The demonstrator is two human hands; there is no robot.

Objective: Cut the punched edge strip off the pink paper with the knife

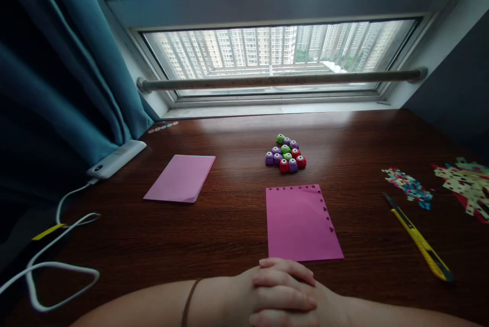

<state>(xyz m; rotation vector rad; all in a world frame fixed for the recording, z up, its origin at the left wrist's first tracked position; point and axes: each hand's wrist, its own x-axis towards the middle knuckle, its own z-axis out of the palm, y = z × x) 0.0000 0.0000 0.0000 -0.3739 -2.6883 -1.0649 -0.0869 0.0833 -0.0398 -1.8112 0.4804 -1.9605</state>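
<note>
Hands folded together at the near edge, pink sheet dead ahead

And here we are at the tabletop (229,235): left hand (242,294) and right hand (325,296) meet at the middle of its near edge, one laid over the other, fingers folded together. No tool or paper shows in either; how far each palm is open, I cannot tell.

Right in front of them, the bright pink sheet (300,225)! It lies flat, small shaped holes running along its far edge and partway down its right edge. The fingers come up to its near edge, though whether they touch it I cannot tell.

It looks feather-light and bendy, likely to slide on that glossy wood and easiest to tear at the perforated borders. The plain left edge or a near corner looks the safer hold.

Beyond it, a cluster of what look like mini craft punches (286,154), probably small, hard and smooth, best pinched by the sides. Towards the right edge: a yellow-and-black box cutter (418,238), paper confetti (410,187), punched paper scraps (468,184). Over on the left, a stack of pink paper (181,178).
</note>
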